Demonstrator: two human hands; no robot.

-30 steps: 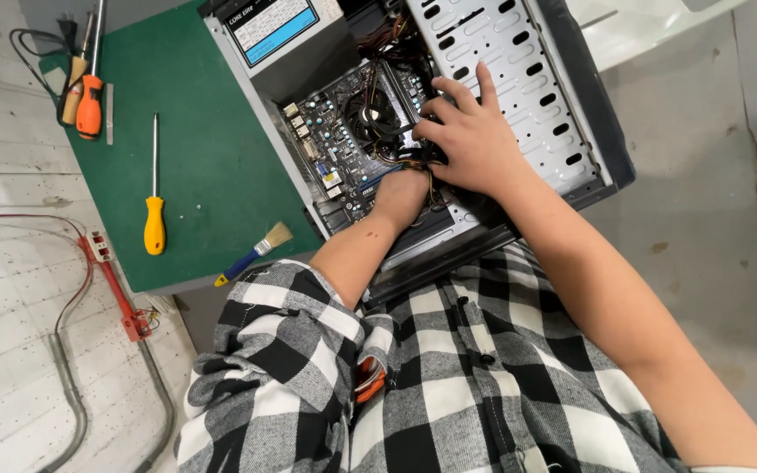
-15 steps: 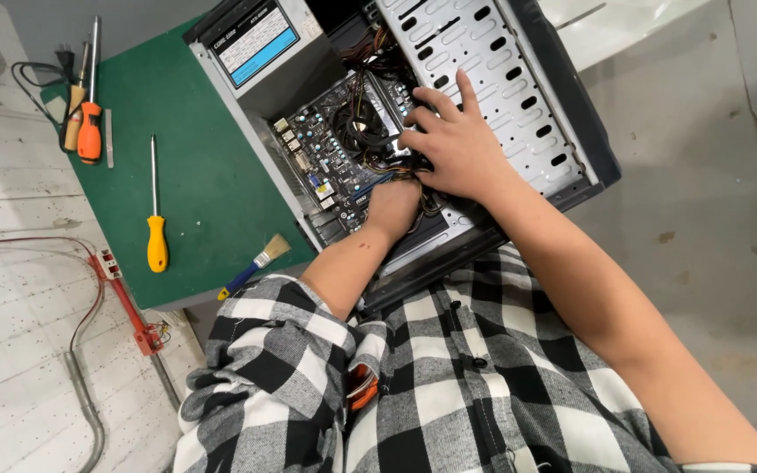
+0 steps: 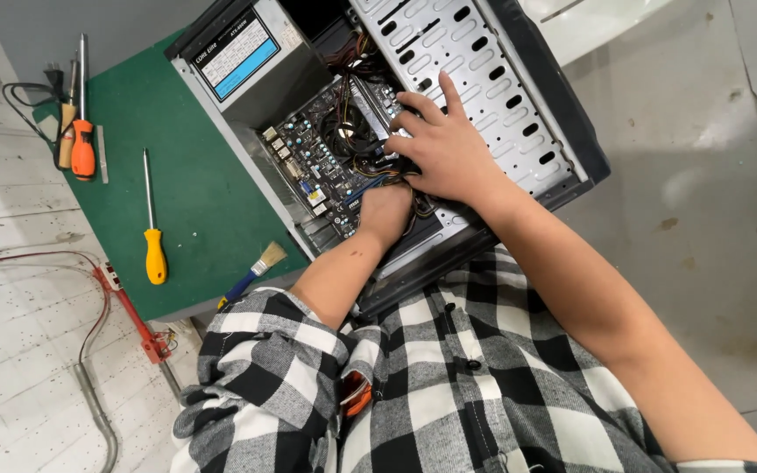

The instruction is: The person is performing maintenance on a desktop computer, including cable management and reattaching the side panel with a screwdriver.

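Open grey metal computer case (image 3: 492,83) lies on its side on the green desk mat (image 3: 194,193), side panel off, dark circuit board (image 3: 330,162) and tangled black, red and orange cables (image 3: 352,131) exposed. Grey box-shaped power supply (image 3: 256,66) sits at the far end. Both hands inside the case. Right hand (image 3: 449,149) rests flat, fingers spread over the perforated metal drive cage and the edge of the board near the cooler; grip loose, nothing clearly clasped. Left hand (image 3: 387,210) is curled low by the board's near edge among cables; fingers hidden, cannot tell what it holds or how tight the grip is.

Handling judgement: case looks heavy and stiff, sheet-metal edges likely sharp; best held by the outer frame or drive cage. Board is fragile, take by edges only, not by components. Cables soft and springy, pull at the plug, not the wire.

Around: yellow-handled screwdriver (image 3: 152,236) on the mat, well apart from the hands; orange-handled screwdriver (image 3: 83,131) and a wooden-handled tool beside it at the mat's far corner; small blue-handled brush (image 3: 251,271) at the near edge. Red-sheathed wire and red bracket (image 3: 133,320) on the white tiled floor. Person wears a black-and-white checked shirt (image 3: 413,394).
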